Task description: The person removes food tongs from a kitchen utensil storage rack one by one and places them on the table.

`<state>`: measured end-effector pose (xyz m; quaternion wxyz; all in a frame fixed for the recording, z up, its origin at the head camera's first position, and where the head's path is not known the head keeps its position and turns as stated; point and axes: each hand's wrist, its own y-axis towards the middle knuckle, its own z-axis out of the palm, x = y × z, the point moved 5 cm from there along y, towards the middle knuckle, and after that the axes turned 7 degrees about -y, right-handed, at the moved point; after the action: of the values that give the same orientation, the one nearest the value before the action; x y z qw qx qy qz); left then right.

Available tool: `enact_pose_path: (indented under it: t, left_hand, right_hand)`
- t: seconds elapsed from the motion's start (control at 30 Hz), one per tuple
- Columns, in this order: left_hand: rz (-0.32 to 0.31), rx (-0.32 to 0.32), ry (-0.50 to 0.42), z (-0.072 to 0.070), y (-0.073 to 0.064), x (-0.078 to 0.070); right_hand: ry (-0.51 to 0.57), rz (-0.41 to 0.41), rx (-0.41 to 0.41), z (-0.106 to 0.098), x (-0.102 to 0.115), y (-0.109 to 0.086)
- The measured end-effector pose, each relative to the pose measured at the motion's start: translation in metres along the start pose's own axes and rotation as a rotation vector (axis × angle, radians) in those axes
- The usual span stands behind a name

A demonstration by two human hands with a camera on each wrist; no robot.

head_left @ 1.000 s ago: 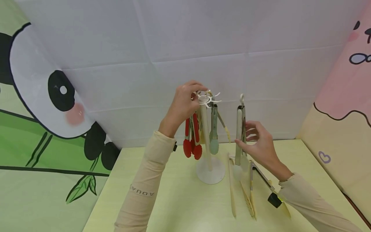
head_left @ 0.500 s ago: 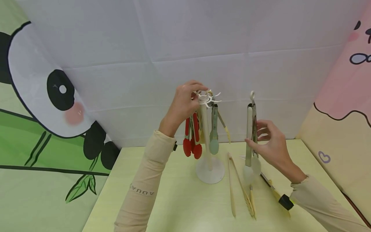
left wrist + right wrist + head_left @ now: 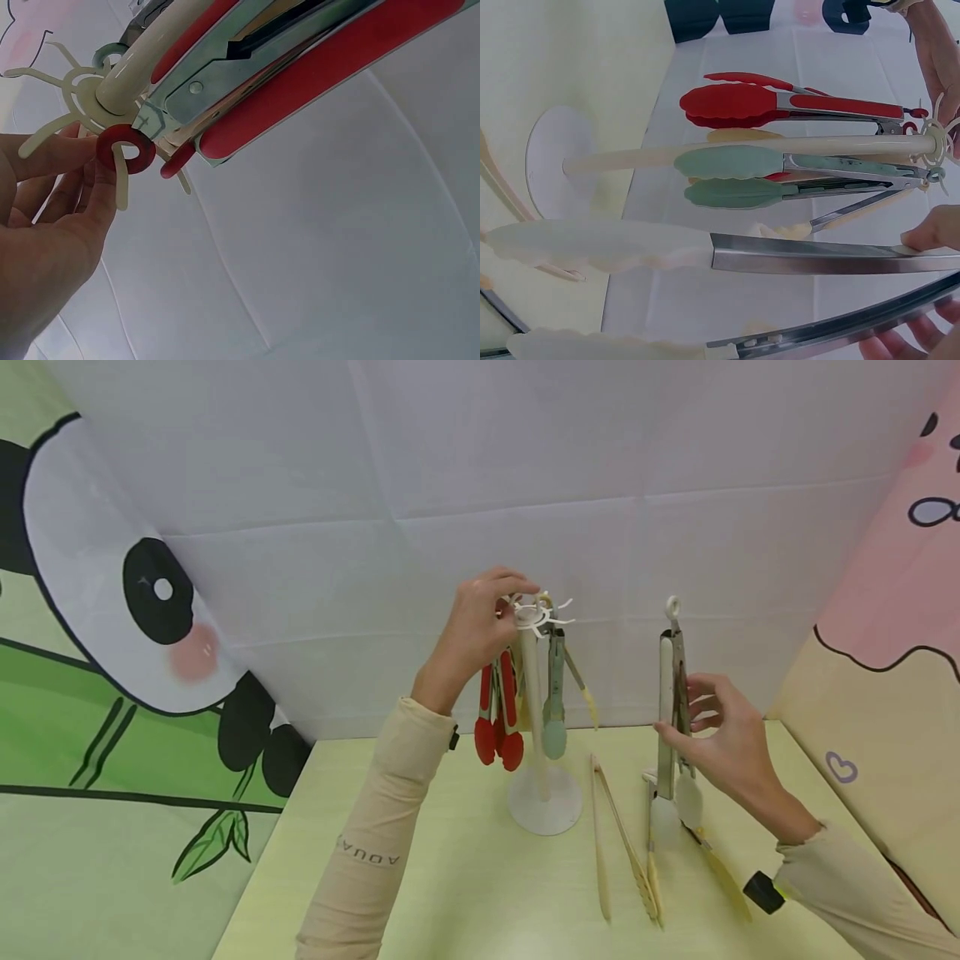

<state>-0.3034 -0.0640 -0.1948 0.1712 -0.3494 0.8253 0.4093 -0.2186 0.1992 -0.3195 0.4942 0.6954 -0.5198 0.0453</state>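
from here i see the stand [image 3: 536,710] near the table's [image 3: 465,860] back edge, the left hand [image 3: 474,622] pinching its top. the right hand [image 3: 726,743] grips the white tongs [image 3: 666,693] over the table toward its right edge: long axis near vertical, ring up, spread tips down, partly covering loose tongs [image 3: 724,878] below. red tongs [image 3: 508,693] and green tongs [image 3: 556,693] hang from the stand.

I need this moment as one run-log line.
left hand: grips cream hooked stand | right hand: holds white-tipped metal tongs, off stand | red metal tongs, green metal tongs: hanging on stand
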Motion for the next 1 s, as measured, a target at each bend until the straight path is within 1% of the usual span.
enact_pose_path:
  t: [0.37,0.47,0.63,0.87,1.0]
  left_hand:
    - [-0.006,-0.002,-0.003,0.000,-0.002,0.000]
    - [-0.013,0.000,-0.010,0.000,-0.002,0.000]
    - [-0.010,-0.001,-0.013,0.001,-0.002,0.000]
    - [0.017,-0.013,-0.003,0.000,-0.002,-0.002]
    - [0.019,-0.018,0.005,0.001,-0.001,-0.001]
  right_hand:
    - [-0.035,0.024,0.016,-0.010,-0.006,-0.004]
    - [-0.040,0.046,0.021,-0.013,-0.009,-0.005]
    - [-0.080,0.072,0.026,-0.018,-0.014,-0.007]
    - [-0.101,0.060,0.035,-0.023,-0.021,-0.013]
    - [-0.116,0.060,0.035,-0.026,-0.026,-0.017]
